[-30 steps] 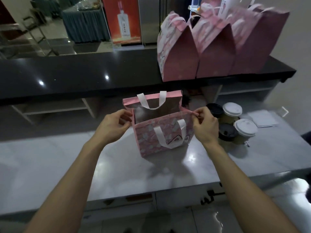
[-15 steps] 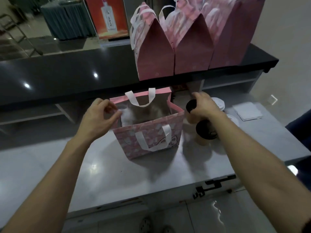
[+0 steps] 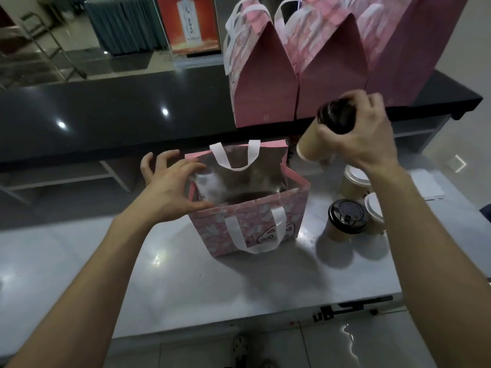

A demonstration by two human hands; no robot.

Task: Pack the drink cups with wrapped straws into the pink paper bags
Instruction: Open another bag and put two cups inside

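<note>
A drinks shop service area is shown: a pale surface (image 3: pixel 186 274) with lidded takeaway cups (image 3: pixel 345 221) at 3 o'clock, pink carrier bags (image 3: pixel 265 88) lined on a black counter (image 3: pixel 106 115) at 12 o'clock, and a bottle advertisement poster (image 3: pixel 190 22) behind.

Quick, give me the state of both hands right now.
Left hand: open, fingers spread at the rim of the open pink bag.
Right hand: gripping a black-lidded cup by its top.

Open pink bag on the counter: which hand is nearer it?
Left. The left hand touches the bag at its left rim; the right hand holds a cup above its right.
</note>
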